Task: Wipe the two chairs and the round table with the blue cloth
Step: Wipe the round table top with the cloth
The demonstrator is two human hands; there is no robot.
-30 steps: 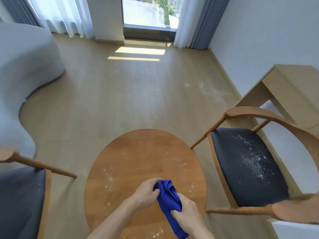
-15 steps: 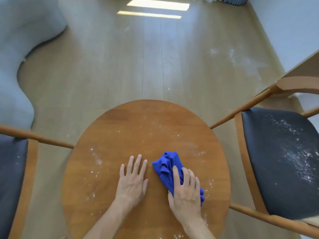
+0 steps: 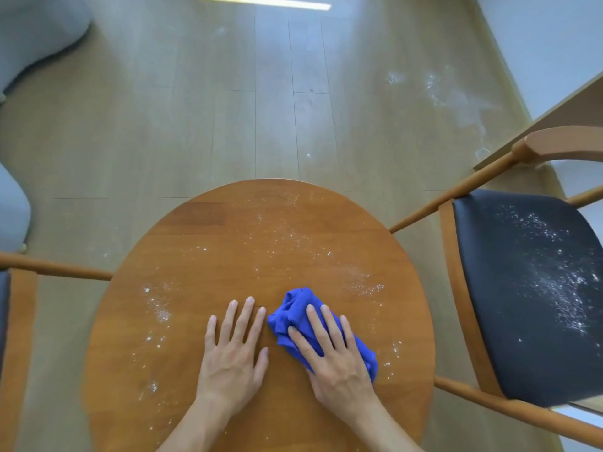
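Two hands on the round counter [image 3: 202, 243], lower centre of the frame: the left hand [image 3: 233, 350] lies flat with fingers spread on bare wood, the right hand [image 3: 332, 353] presses straight fingers on the bunched blue cloth [image 3: 295, 306]. Step in hand, by judgement: wiping the counter, white specks scattered around the cloth. Next move likely calls for sweeps toward the far rim; the chair [image 3: 535, 288] at right, its seat dusted, looks unwiped.

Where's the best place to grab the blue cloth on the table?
Probably the bunched far end of the blue cloth, pinched from above. Its folds stand up there and lie bare, while the right hand presses flat on the rest against the round table.
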